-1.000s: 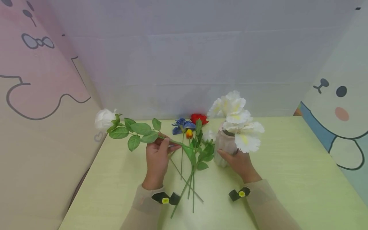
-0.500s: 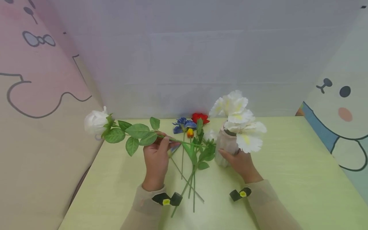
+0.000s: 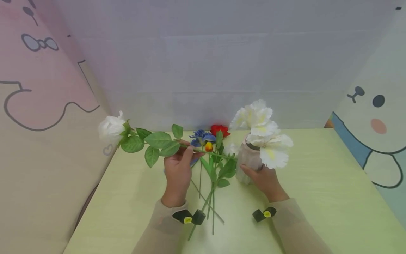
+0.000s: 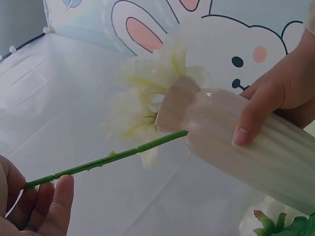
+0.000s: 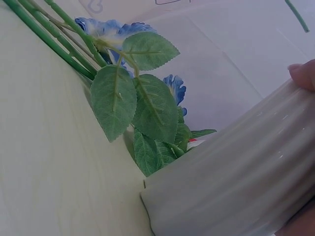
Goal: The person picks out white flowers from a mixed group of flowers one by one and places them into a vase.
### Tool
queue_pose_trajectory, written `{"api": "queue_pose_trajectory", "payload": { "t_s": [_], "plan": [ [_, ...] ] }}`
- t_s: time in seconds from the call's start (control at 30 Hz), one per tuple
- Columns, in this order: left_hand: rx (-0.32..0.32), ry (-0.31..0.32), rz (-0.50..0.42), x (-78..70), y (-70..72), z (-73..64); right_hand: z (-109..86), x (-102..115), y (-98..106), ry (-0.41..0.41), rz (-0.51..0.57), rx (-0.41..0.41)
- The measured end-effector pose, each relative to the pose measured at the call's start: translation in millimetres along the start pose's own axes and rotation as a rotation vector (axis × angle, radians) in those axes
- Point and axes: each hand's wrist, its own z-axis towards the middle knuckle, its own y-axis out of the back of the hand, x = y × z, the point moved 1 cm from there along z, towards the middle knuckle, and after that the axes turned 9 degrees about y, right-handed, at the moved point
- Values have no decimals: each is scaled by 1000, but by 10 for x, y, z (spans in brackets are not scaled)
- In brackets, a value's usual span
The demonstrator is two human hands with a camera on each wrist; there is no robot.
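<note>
Between thumb and fingers, my left hand (image 3: 178,173) pinches the green stem of a white rose (image 3: 111,129). Its bloom points left, and the bare stem end (image 4: 167,139) reaches toward the vase, overlapping its neck in the left wrist view; whether they touch I cannot tell. My right hand (image 3: 265,181) grips the side of a pale pink ribbed vase (image 3: 248,160), which stands on the table. Large white ruffled flowers (image 3: 269,141) with yellow centres stick out of its mouth. In the right wrist view the vase wall (image 5: 236,162) fills the lower right.
Left of the vase several loose flowers lie with crossed stems: a blue flower (image 3: 203,137), a red flower (image 3: 220,130), a red-and-yellow tulip (image 3: 208,146) and another white bloom (image 3: 231,149). The light table (image 3: 320,183) meets a grey backdrop (image 3: 215,70) behind.
The left hand with the white rose shifts slightly left, then back right toward the vase, its stem end moving closer. The right hand and the vase stay in place.
</note>
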Motion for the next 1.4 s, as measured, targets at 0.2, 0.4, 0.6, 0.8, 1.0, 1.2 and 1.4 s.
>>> {"api": "queue_pose_trajectory", "payload": {
  "t_s": [0.2, 0.4, 0.6, 0.8, 1.0, 1.2, 1.4],
  "plan": [
    [37, -23, 3, -16, -66, 64, 10, 19, -1, 3, 17, -7],
    [106, -54, 29, -29, -143, 112, 27, 10, -18, 40, 17, -22],
    [156, -87, 61, -36, -218, 183, 29, 29, -4, 6, 2, -8],
    [201, -126, 73, -44, -290, 247, 26, 54, 12, -4, 43, -5],
    [191, -167, 52, -60, -344, 295, 22, 45, 14, -34, 30, 0],
    [177, -196, 27, -95, -364, 319, 22, 73, 26, -32, -1, 2],
    [177, -186, 45, -116, -383, 305, 18, 55, 15, -35, 19, -8]
  ]
}}
